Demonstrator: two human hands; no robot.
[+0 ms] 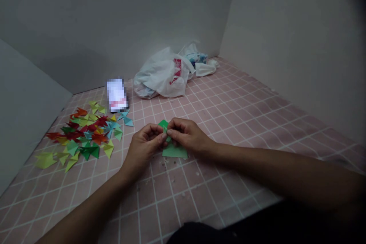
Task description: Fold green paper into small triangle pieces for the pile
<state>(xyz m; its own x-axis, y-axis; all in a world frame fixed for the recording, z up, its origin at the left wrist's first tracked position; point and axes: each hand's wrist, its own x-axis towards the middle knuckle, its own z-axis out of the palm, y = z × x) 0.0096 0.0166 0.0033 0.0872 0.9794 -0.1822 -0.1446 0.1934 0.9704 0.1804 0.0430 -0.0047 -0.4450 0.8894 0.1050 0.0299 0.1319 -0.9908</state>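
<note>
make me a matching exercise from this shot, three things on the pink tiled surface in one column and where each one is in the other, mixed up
Things
1. green folded paper sheet
2. pile of small folded coloured paper shapes
3. white crumpled plastic bag with red print

Places
a. near the far corner where the walls meet
b. pinched between the left hand and the right hand
c. spread on the pink tiled surface, left of both hands

Pairs: 1-b, 2-c, 3-a

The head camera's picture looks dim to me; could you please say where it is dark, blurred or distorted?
Head view: dim, even light; the top right corner fades to black; the white rectangle is pixelated; the green folded paper between left hand and right hand is slightly soft; no glare on the pink tiled surface.
</note>
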